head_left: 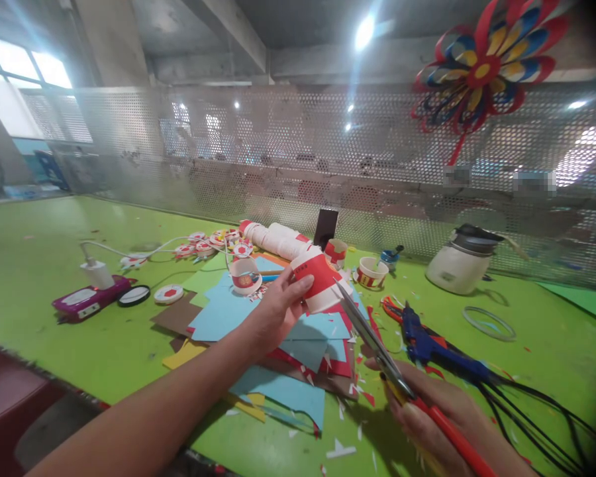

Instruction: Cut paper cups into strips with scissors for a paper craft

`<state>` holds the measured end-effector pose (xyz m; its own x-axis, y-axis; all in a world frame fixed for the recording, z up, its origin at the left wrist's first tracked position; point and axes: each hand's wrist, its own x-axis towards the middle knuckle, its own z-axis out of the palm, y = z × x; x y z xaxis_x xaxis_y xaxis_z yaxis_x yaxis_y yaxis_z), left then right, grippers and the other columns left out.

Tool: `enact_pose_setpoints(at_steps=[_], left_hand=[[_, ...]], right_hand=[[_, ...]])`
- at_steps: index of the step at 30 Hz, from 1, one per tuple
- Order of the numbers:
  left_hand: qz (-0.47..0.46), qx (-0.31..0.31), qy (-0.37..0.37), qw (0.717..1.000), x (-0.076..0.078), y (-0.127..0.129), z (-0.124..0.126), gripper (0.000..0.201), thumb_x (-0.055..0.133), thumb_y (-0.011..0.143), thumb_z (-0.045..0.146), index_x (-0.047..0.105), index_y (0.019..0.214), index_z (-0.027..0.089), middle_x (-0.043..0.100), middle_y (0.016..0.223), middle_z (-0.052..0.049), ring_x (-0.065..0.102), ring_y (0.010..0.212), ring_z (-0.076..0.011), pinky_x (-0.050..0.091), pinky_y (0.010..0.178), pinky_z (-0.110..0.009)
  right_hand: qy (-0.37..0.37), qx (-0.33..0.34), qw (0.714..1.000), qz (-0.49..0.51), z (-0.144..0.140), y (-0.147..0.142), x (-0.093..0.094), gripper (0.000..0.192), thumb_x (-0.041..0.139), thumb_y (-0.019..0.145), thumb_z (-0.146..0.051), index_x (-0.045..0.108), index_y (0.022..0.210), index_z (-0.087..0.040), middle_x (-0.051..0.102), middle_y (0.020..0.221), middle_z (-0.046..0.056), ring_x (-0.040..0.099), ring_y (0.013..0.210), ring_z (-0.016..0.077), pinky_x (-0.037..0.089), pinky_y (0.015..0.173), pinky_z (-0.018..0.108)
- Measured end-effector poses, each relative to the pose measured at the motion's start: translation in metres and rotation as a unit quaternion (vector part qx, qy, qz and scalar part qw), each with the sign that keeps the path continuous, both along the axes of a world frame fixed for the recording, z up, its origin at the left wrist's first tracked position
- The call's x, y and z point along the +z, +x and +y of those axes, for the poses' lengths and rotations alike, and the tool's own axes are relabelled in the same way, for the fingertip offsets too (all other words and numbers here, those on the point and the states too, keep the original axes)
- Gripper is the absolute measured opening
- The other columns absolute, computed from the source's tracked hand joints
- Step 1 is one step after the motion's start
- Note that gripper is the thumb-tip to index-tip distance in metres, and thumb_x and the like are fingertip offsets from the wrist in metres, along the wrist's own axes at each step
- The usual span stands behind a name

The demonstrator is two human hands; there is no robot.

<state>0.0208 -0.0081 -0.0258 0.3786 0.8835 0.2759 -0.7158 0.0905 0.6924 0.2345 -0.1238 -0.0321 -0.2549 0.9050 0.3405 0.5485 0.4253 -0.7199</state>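
My left hand (pixel 274 310) grips a red and white paper cup (pixel 318 279) above the green table (pixel 54 318). My right hand (pixel 440 417) holds red-handled scissors (pixel 377 344), whose blades point up and left with their tips against the cup's rim. Under both hands lies a loose pile of blue, red, yellow and brown paper sheets (pixel 278 338), with small paper scraps scattered about it.
A blue glue gun (pixel 427 341) with black cables lies to the right. Behind stand a white cooker pot (pixel 459 262), cut cup pieces (pixel 370 271), a stack of cups (pixel 275 238), a purple power strip (pixel 87 298) and a perforated metal screen (pixel 278 152) bearing a paper pinwheel (pixel 481 66).
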Motion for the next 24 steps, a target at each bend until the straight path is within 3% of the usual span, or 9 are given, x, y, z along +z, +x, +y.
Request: enact_pose_setpoints(at_steps=[9, 14, 24], left_hand=[[0.008, 0.009, -0.006, 1.0, 0.001, 0.001, -0.002, 0.05, 0.074, 0.075, 0.023, 0.057, 0.122, 0.019, 0.063, 0.124, -0.012, 0.058, 0.117, -0.0272, 0.041, 0.104, -0.043], [0.013, 0.02, -0.009, 1.0, 0.002, 0.001, -0.003, 0.052, 0.078, 0.072, 0.025, 0.059, 0.12, 0.019, 0.064, 0.123, -0.013, 0.057, 0.118, -0.0286, 0.041, 0.104, -0.044], [0.033, 0.004, -0.005, 0.999, 0.0, 0.0, -0.003, 0.054, 0.076, 0.074, 0.027, 0.057, 0.124, 0.022, 0.063, 0.123, -0.012, 0.059, 0.114, -0.0283, 0.044, 0.099, -0.044]], right_hand=[[-0.034, 0.007, 0.999, 0.013, -0.003, -0.007, 0.011, 0.056, 0.045, 0.086, -0.066, 0.069, 0.118, -0.028, 0.055, 0.062, 0.001, 0.05, 0.053, 0.0168, 0.042, 0.053, 0.028], [-0.037, 0.011, 0.999, 0.026, -0.003, -0.008, 0.009, 0.053, 0.045, 0.087, -0.065, 0.07, 0.117, -0.029, 0.051, 0.06, -0.001, 0.047, 0.05, 0.0153, 0.043, 0.052, 0.028], [-0.064, 0.001, 0.998, 0.025, -0.008, -0.008, 0.007, 0.058, 0.039, 0.089, -0.066, 0.07, 0.111, -0.023, 0.042, 0.055, -0.004, 0.038, 0.047, 0.0126, 0.032, 0.045, 0.024]])
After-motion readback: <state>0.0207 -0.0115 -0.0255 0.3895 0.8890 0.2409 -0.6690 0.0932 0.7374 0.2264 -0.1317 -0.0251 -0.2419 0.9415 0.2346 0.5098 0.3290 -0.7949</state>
